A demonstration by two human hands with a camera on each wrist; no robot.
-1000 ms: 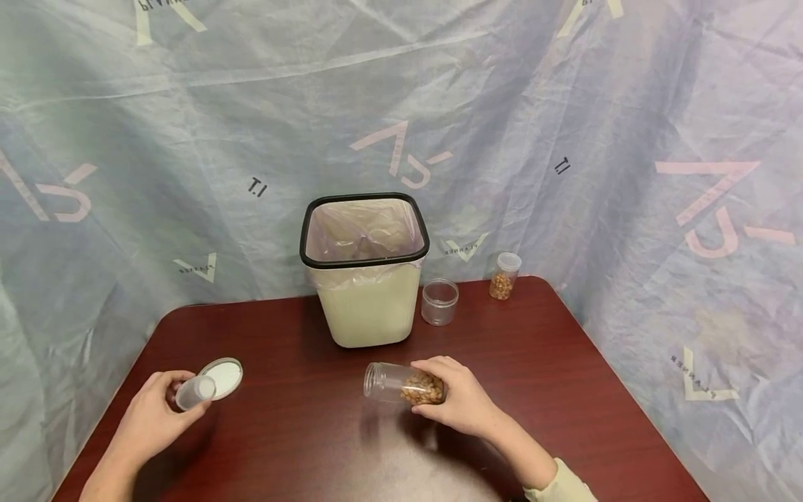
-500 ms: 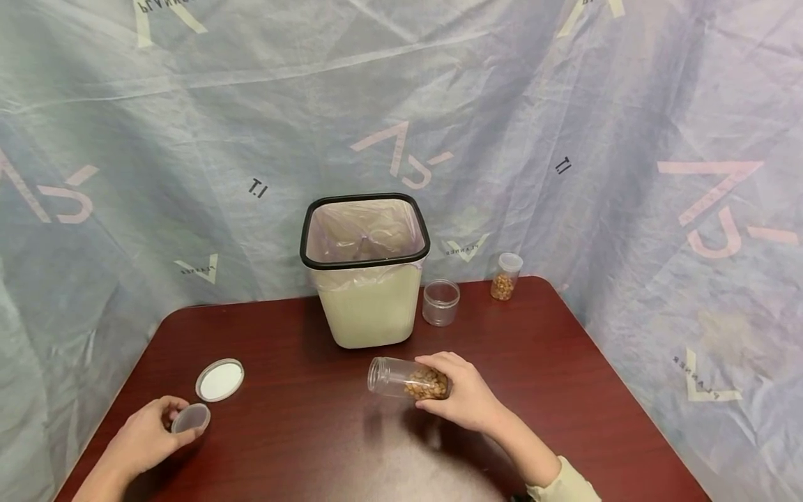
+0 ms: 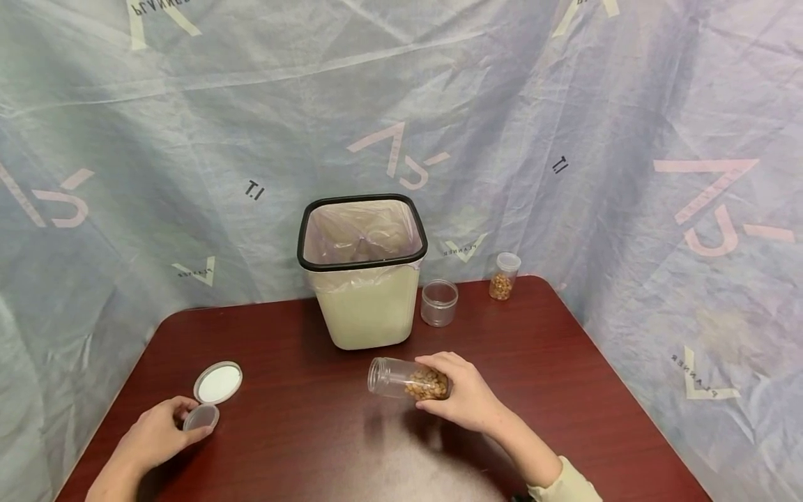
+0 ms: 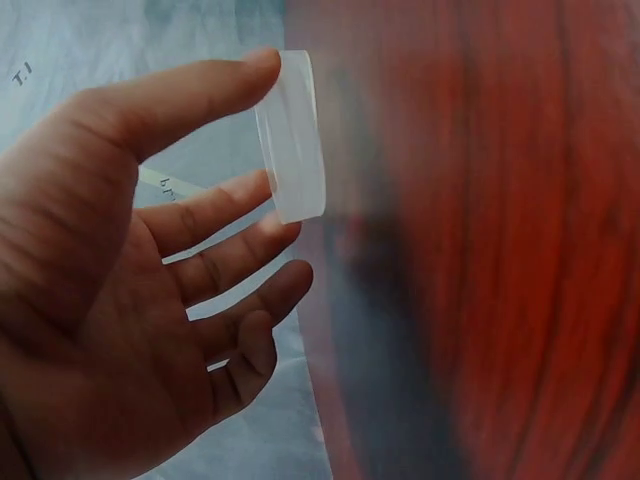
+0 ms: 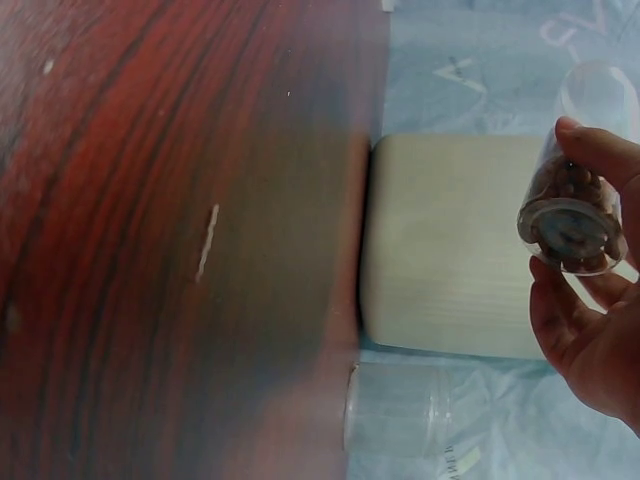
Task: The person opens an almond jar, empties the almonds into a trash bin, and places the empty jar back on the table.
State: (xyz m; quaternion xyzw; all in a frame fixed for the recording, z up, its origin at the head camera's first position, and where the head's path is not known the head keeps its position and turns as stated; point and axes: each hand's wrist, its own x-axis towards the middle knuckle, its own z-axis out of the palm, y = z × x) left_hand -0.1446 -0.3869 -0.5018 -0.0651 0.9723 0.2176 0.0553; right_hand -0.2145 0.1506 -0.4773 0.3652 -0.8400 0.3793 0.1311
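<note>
The uncapped jar [image 3: 396,377] is held on its side above the table [image 3: 295,446], just ahead of the right hand's wrist, with its mouth directed toward the left hand's side and its brown pieces [image 3: 428,385] gathered at the base end. The right hand [image 3: 465,396] grips that base end, thumb on the near side and fingers curled round the far side. The mouth should stand no lower than the base, since loose pieces would probably roll out at a small dip of the wrist; pressure should be firm but moderate, as the clear wall may flex. The left hand [image 3: 150,434], otherwise loosely spread, pinches the translucent cap [image 3: 201,417] by its rim between thumb and fingertips (whether the cap touches the table cannot be told). This rim pinch seems sound; for a clean placement, set the cap level and ease thumb and fingers off evenly, so that it neither tips nor slides. Allow clearance for the white-faced lid [image 3: 219,383], which lies just beyond the left hand. Beyond the right hand, the wide jar [image 3: 439,305] stands upright just beside the lined bin [image 3: 370,307], and the capped jar [image 3: 504,279] stands farther to the right; both jars appear well outside the present working space.
</note>
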